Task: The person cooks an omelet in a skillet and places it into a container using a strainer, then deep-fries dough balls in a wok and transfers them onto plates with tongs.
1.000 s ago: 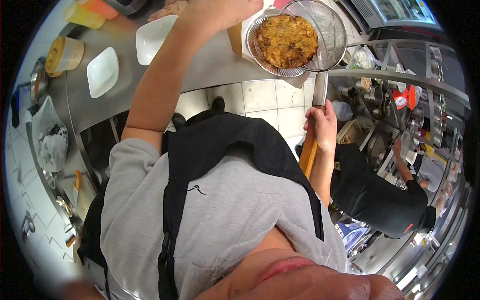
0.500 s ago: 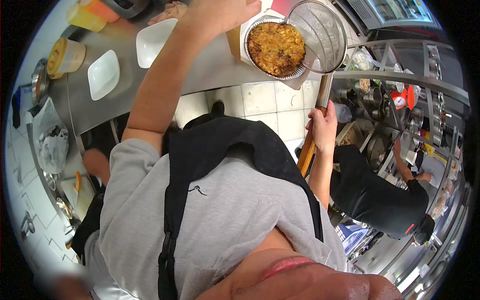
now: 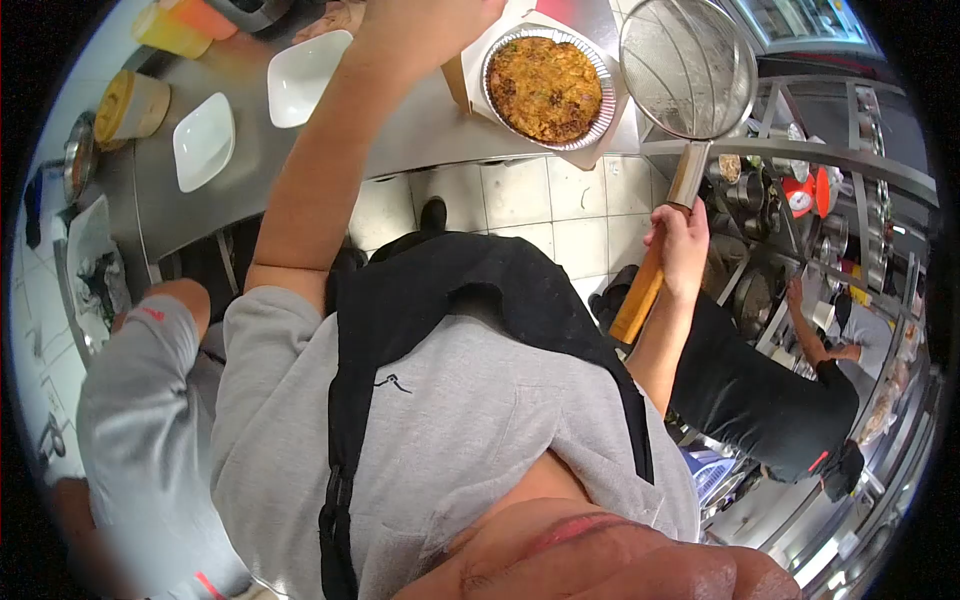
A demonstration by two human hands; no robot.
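My right hand [image 3: 680, 245] is wrapped around the wooden handle of a round wire strainer [image 3: 688, 70]. The strainer's mesh is raised to the right of a round foil tin [image 3: 606, 110], apart from it. A browned, baked dish [image 3: 545, 90] with a lumpy top fills the tin. Beneath the tin is an open cardboard box [image 3: 580, 155] at the counter's edge. My left hand [image 3: 435, 35] reaches over the counter to the box's left side. Its fingers are cut off by the top edge, so what they hold, if anything, is hidden.
Two white bowls [image 3: 205, 145] sit on the steel counter [image 3: 250, 185], left of my left arm. A yellow-lidded tub [image 3: 135, 108] stands farther left. One co-worker in grey [image 3: 150, 430] is close on my left; another in black [image 3: 750, 380] bends at shelving on my right.
My right hand has moved the strainer right, away from above the tin, uncovering its right rim. The grey-clad co-worker on the left has come further into view.
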